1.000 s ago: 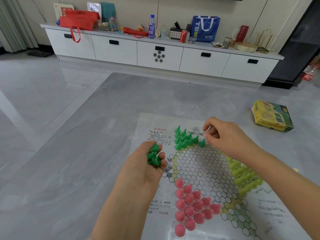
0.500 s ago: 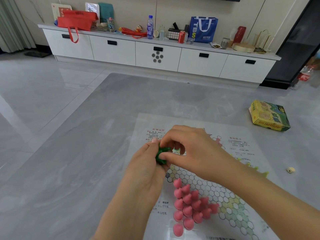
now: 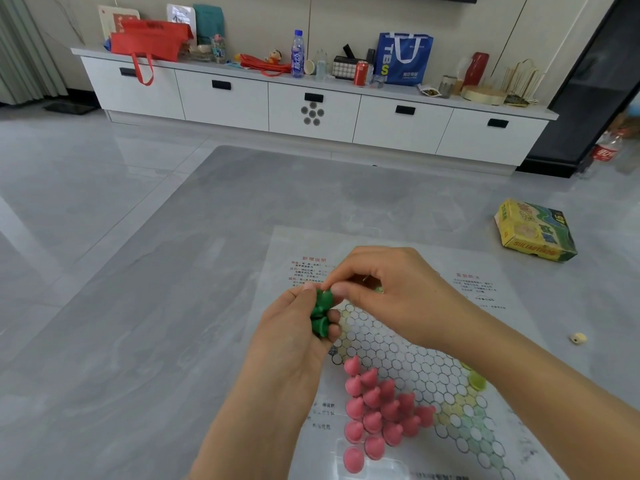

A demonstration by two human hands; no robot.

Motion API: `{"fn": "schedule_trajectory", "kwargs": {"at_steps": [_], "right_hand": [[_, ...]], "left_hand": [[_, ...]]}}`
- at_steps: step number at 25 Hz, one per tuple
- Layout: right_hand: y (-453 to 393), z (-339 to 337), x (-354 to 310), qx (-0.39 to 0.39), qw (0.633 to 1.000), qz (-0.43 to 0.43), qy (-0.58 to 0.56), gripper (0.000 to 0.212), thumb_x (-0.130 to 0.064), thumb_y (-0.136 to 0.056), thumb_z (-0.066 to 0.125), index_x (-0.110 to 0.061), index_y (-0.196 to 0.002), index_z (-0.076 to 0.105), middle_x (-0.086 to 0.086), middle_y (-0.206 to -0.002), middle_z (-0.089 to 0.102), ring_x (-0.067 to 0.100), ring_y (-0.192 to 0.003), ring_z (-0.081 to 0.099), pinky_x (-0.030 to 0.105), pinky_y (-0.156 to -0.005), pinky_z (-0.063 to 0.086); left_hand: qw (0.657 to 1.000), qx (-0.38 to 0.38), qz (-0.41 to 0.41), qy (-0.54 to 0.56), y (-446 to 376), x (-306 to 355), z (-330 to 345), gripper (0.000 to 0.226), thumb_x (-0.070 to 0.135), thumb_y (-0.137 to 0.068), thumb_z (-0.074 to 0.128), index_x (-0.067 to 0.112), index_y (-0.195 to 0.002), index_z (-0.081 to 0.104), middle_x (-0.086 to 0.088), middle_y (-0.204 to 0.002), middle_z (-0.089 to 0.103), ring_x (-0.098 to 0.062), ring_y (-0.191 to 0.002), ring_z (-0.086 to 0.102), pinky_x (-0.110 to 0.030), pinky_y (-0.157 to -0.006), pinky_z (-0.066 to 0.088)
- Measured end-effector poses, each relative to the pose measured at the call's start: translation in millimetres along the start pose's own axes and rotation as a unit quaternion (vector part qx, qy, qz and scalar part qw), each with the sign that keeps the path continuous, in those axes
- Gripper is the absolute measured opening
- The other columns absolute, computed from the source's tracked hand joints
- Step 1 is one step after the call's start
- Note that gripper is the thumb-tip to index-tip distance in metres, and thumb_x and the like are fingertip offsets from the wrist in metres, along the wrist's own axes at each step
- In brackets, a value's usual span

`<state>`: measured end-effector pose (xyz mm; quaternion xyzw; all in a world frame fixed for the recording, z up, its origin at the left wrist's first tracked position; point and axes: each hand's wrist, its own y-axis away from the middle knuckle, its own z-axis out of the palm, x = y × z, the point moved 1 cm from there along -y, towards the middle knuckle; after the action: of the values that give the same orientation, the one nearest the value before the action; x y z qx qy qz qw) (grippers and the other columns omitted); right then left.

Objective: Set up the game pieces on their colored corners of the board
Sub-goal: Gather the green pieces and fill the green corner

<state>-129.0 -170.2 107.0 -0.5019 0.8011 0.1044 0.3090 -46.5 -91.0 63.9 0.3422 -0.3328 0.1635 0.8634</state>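
Note:
A paper game board with hexagon cells lies on the grey table. My left hand is cupped around a few green pieces. My right hand reaches across to it, thumb and forefinger pinching the topmost green piece in the left hand. Several pink pieces stand in a triangle on the near corner of the board. A yellow-green piece peeks out beside my right forearm. The green pieces on the far corner are hidden behind my right hand.
A yellow game box lies at the table's right. A small pale bit sits right of the board. A white cabinet with bags and bottles lines the far wall.
My right hand left the far green corner and came back to my left hand, where it now pinches a green piece. The camera view has tilted slightly.

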Motion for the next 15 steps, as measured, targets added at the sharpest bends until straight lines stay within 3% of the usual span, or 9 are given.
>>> {"fn": "schedule_trajectory", "kwargs": {"at_steps": [3, 6, 9, 12, 15], "right_hand": [[-6.0, -21.0, 21.7, 0.082, 0.992, 0.086, -0.045, 0.012, -0.019, -0.086, 0.057, -0.022, -0.090, 0.068, -0.016, -0.080, 0.063, -0.008, -0.066, 0.056, 0.004, -0.057, 0.043], [-8.0, -32.4, 58.5, 0.108, 0.982, 0.153, 0.026, 0.012, -0.019, -0.087, 0.057, -0.023, -0.089, 0.068, -0.013, -0.083, 0.061, 0.000, -0.074, 0.055, 0.008, -0.059, 0.041], [-4.7, -21.3, 80.8, 0.071, 0.979, 0.174, 0.079, 0.013, -0.019, -0.087, 0.057, -0.020, -0.091, 0.069, -0.011, -0.081, 0.055, 0.002, -0.071, 0.050, 0.012, -0.061, 0.035], [-2.5, -10.6, 88.4, 0.048, 0.977, 0.170, 0.116, 0.012, -0.019, -0.087, 0.057, -0.018, -0.090, 0.069, -0.014, -0.076, 0.048, -0.001, -0.068, 0.044, 0.010, -0.060, 0.030], [-2.8, -6.2, 91.9, 0.046, 0.976, 0.169, 0.131, 0.012, -0.019, -0.087, 0.056, -0.018, -0.089, 0.069, -0.015, -0.075, 0.045, -0.001, -0.068, 0.043, 0.009, -0.061, 0.029]], "left_hand": [[0.999, 0.023, -0.015, 0.033, -0.1, 4.7, -1.4, 0.011, 0.004, -0.092, 0.042, 0.002, -0.089, 0.053, -0.014, -0.075, 0.056, -0.018, -0.058, 0.051, -0.022, -0.052, 0.048], [0.997, 0.027, -0.028, 0.061, 2.7, 8.8, -1.7, 0.018, -0.007, -0.090, 0.035, -0.003, -0.098, 0.051, -0.018, -0.082, 0.054, -0.025, -0.071, 0.055, -0.031, -0.066, 0.050], [0.999, 0.016, -0.022, 0.020, 2.6, 7.0, -2.5, 0.019, -0.008, -0.090, 0.037, -0.001, -0.097, 0.053, -0.017, -0.083, 0.060, -0.021, -0.065, 0.059, -0.026, -0.058, 0.052], [1.000, 0.014, -0.008, -0.020, 2.0, 5.2, -1.7, 0.016, -0.003, -0.090, 0.042, 0.005, -0.089, 0.056, -0.008, -0.070, 0.067, -0.009, -0.042, 0.051, -0.017, -0.039, 0.044], [0.999, 0.013, -0.001, -0.037, 1.5, 4.7, -1.8, 0.015, 0.002, -0.090, 0.046, 0.007, -0.085, 0.058, 0.000, -0.056, 0.067, -0.006, -0.036, 0.044, -0.015, -0.033, 0.036]]}}
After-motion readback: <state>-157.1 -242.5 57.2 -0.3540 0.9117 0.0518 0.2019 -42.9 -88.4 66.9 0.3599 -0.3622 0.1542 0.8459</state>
